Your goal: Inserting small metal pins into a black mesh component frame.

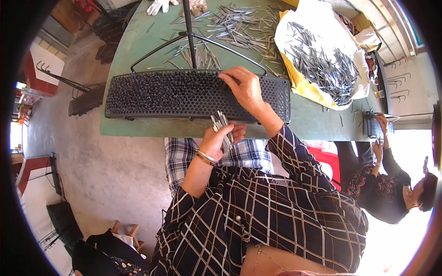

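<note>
A long black rack (pixel 237 103) full of round holes lies across the green table (pixel 138 126) before me. Dark tips fill many holes on its left and middle; the right end shows more bare holes. My left hand (pixel 215 140) is closed round a bundle of thin silver metal rods (pixel 222 120), just off the rack's near edge. My right hand (pixel 247 89) is over the rack's upper edge, right of its middle. Its thumb and fingertips are pinched together; whatever they hold is too small or hidden to make out.
Loose metal rods (pixel 239 27) are strewn behind the rack. A white and yellow sack (pixel 294 87) heaped with more stands at the right. A black hanger rod (pixel 189 32) rises from the rack. White gloves (pixel 160 6) lie at the far edge. Another person (pixel 386 188) works at the right.
</note>
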Demonstrator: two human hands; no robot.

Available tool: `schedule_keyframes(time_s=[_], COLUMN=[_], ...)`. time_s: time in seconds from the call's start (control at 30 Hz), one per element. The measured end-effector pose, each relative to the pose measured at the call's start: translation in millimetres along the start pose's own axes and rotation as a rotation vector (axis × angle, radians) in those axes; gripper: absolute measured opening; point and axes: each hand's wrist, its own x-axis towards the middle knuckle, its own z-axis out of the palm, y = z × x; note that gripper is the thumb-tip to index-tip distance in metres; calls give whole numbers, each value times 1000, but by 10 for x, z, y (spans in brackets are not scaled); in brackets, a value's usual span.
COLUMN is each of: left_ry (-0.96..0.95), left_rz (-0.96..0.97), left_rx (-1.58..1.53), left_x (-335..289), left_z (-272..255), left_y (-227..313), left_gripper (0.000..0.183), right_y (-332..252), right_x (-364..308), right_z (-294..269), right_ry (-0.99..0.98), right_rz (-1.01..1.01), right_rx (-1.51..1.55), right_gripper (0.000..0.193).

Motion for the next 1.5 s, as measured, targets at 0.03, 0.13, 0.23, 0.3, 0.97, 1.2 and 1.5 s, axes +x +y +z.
schedule_keyframes(time_s=[0.03, 0.13, 0.23, 0.3, 0.97, 1.2, 1.5], left_ry=[2, 7, 10, 9, -27, -26, -69], left_rz=[-11, -61, -113, -129, 21, 23, 59], left_rx=[13, 23, 30, 37, 91, 61, 53], left_x=[-9, -32, -83, -91, -95, -81, -100], left_z=[10, 39, 82, 97, 110, 103, 159], left_y=[3, 30, 68, 86, 100, 95, 153], left_gripper=[22, 24, 26, 27, 30, 30, 29], right_y=[11, 23, 14, 11, 68, 71, -151], right_x=[3, 4, -11, -15, -73, -122, -264], right_z=[-20, -20, -16, -20, 3, -13, -347], right_ry=[0, -3, 2, 10, -95, -91, -600], right_rz=[-52, -104, -108, -108, -366, -295, 273], right_rx=[-56, -112, -114, -119, -379, -389, 113], right_gripper=[13, 12, 12, 12, 12, 15, 28])
